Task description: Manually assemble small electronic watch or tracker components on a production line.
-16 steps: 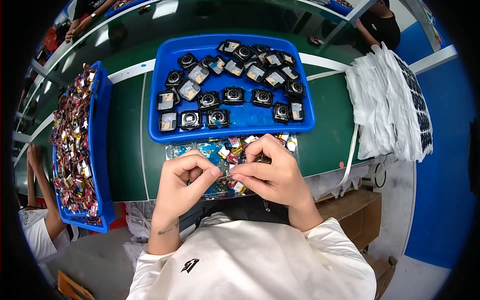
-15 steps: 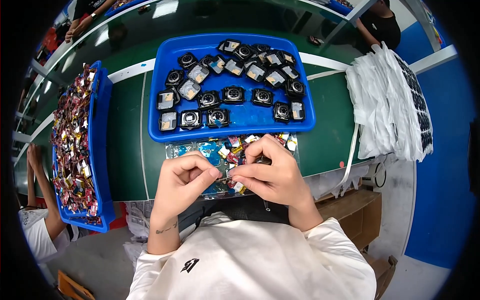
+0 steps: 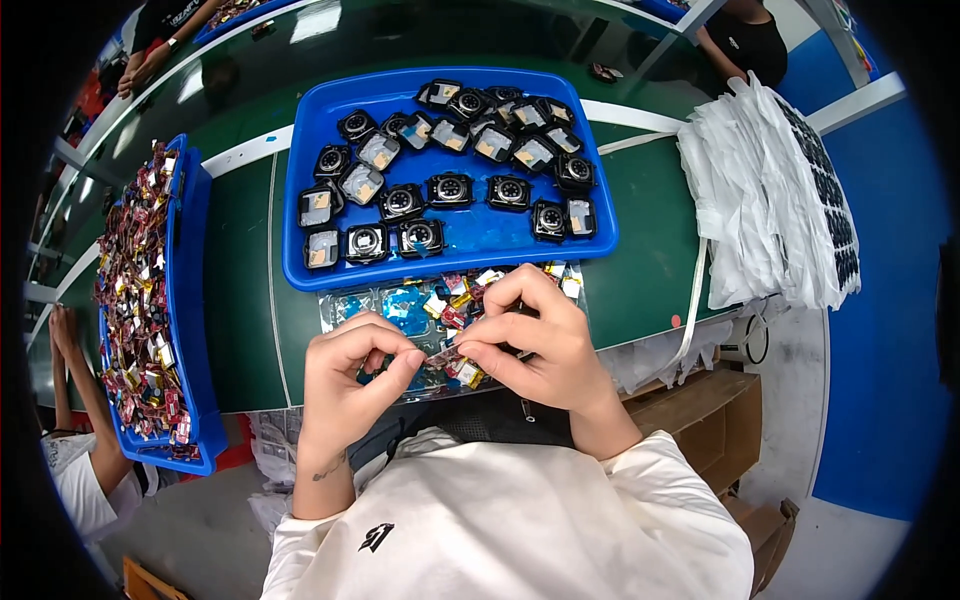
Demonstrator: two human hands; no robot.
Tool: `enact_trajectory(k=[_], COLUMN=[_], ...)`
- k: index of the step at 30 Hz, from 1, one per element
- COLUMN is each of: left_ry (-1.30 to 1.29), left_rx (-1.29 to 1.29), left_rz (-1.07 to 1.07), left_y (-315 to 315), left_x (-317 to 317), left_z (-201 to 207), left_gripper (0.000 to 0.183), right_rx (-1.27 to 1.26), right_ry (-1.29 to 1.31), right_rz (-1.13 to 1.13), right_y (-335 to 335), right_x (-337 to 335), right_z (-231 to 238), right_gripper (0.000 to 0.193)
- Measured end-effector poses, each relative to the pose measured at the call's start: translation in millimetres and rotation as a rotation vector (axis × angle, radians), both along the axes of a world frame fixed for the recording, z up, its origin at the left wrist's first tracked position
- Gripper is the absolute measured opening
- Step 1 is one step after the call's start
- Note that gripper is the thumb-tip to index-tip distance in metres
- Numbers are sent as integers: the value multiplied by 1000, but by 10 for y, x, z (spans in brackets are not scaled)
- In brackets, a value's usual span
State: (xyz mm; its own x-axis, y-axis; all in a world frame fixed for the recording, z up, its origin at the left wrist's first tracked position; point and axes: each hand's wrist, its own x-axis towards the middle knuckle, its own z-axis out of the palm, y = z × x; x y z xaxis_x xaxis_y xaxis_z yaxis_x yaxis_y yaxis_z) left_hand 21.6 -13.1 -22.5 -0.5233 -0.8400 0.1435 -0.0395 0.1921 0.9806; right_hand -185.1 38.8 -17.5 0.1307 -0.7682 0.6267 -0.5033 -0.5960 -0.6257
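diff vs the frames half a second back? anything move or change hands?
Barely any change. Left hand and right hand still pinch the same small component between their fingertips over the clear tray; the fingers shifted only slightly. Nothing picked up or let go. The blue tray of black modules, the side bin and the white stack stayed put.

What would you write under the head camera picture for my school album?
Two hands, left hand and right hand, pinch a small part before a blue tray of black square parts.
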Motion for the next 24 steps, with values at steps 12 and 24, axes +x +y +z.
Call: enact_trajectory(k=[12,24], left_ry=[2,237], left_rx=[-266,270], left_rz=[-43,-29], left_y=[-52,35], left_x=[-150,-96], left_z=[5,-39], left_gripper=[19,13], right_rx=[214,229], right_ry=[-172,-122], right_rz=[44,-72], right_y=[11,30], right_x=[42,10], right_z=[21,64], right_gripper=[18,18])
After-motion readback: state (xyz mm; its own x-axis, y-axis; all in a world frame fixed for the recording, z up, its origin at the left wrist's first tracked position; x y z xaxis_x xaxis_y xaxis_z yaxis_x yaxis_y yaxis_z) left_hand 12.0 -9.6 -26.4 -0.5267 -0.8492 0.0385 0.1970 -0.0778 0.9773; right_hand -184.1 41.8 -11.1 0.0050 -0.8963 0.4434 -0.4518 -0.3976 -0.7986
